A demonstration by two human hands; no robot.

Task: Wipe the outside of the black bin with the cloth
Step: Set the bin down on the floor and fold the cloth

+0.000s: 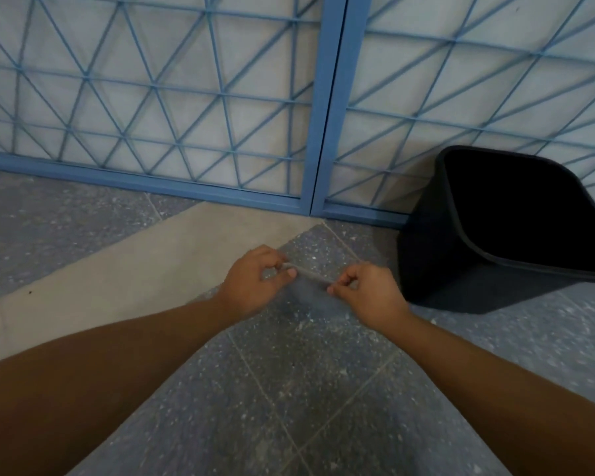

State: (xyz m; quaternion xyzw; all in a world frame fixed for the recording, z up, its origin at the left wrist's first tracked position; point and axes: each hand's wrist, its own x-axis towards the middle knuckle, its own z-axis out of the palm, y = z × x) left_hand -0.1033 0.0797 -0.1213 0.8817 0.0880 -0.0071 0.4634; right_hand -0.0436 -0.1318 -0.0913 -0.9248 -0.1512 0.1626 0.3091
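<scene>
Two hands, left and right, each pinch one cloth end, stretched taut above floor. Black bin untouched; slack pinch risks dropped cloth.

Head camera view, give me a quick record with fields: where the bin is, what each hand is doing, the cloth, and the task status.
bin: black bin stands open on the speckled floor, at the right, by the blue lattice gate
left hand: left hand pinches one end of the cloth
right hand: right hand pinches the other end
cloth: thin grey cloth stretched between both hands, above the floor, apart from the bin
status: wiping not yet begun
</scene>
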